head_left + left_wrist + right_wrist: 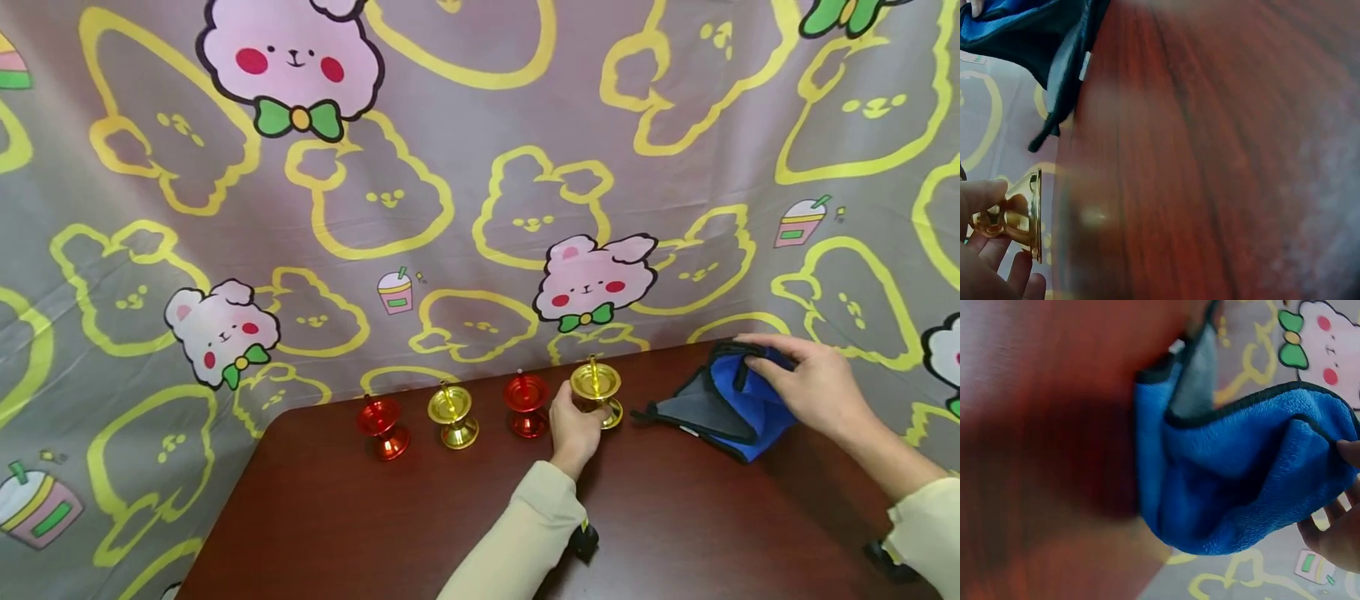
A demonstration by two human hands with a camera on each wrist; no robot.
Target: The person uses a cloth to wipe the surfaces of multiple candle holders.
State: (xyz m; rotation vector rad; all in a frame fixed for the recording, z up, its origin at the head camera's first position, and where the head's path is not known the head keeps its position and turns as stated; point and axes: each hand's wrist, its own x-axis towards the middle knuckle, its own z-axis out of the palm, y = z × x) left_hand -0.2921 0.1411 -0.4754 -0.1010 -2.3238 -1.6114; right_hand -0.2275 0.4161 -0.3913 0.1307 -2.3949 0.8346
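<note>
Near the back of the table, my left hand grips a gold lamp stand with a shallow cup on a flared foot. Thumb and fingers close round its narrow waist in the left wrist view, where its flared base shows. My right hand pinches the edge of a blue and grey cloth with black trim. In the right wrist view the cloth hangs in folds from the fingers, its blue fuzzy side showing. Its grey corner reaches toward the gold stand.
Left of my left hand stand a red lamp stand, a gold one and another red one, in a row. The dark wooden table ends at a cartoon-patterned curtain behind them.
</note>
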